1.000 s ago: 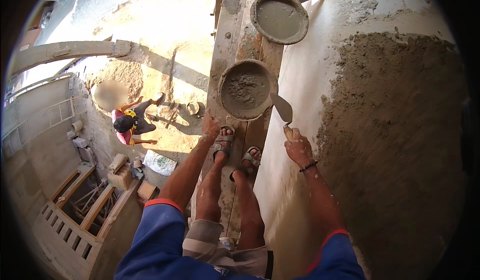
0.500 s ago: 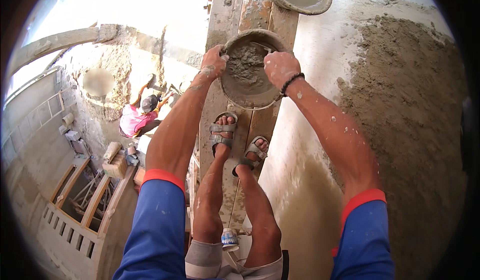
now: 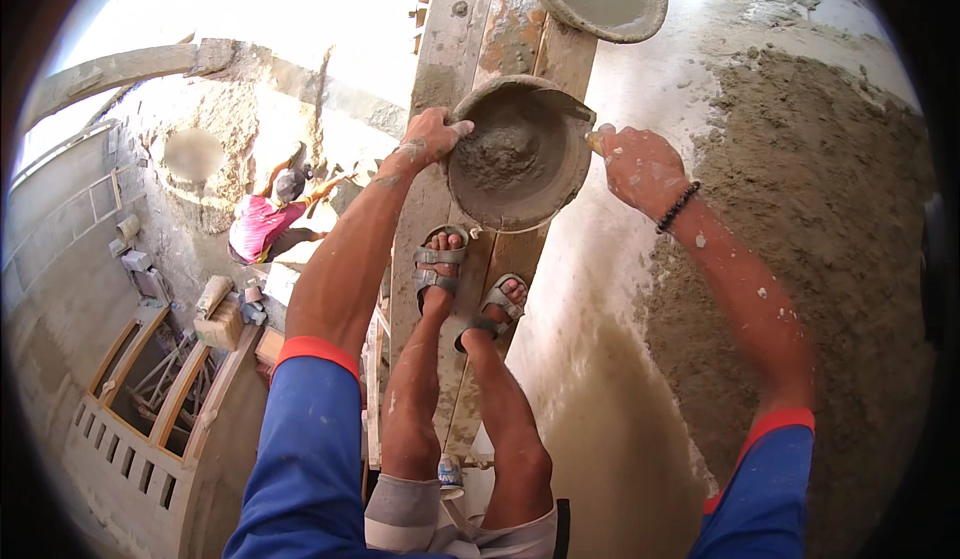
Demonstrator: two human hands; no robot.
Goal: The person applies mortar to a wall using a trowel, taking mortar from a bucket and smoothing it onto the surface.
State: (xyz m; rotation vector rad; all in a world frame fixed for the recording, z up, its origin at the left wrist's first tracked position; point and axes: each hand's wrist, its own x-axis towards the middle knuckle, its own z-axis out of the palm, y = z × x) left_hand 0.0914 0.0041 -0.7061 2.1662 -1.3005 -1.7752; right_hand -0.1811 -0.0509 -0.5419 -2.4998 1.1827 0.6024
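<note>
Head camera, looking down: a person stands on weathered wooden planks [image 3: 455,59], working with both hands at a round, mortar-coated bowl [image 3: 555,194]. It sits ahead of the feet, near the middle of the planks' width, with a lump of thick grey mortar [image 3: 505,149] inside. The left hand [image 3: 432,137] is closed on the bowl's upper-left rim, thumb laid over the edge. The right hand [image 3: 645,171] is just beyond the bowl's right side, fingers curled round the pale handle of a trowel [image 3: 597,141]; the dark blade lies along the bowl's upper-right rim, and whether it touches the mortar I cannot tell. A dark beaded bracelet [image 3: 678,207] circles the right wrist, and pale splashes dot the forearm.

Farther along the planks stands a second bowl [image 3: 610,34], holding a smooth, wet grey mix. To the right, rough brown-grey plaster [image 3: 800,239] covers much of a pale wall [image 3: 600,289].

Between the person's legs, a small white container [image 3: 451,473] bears blue markings, too small to read. Strapped grey sandals [image 3: 440,259] are on the feet. Down at the left, a co-worker [image 3: 268,221] in a pink top and dark cap bends forward on sunlit ground.
</note>
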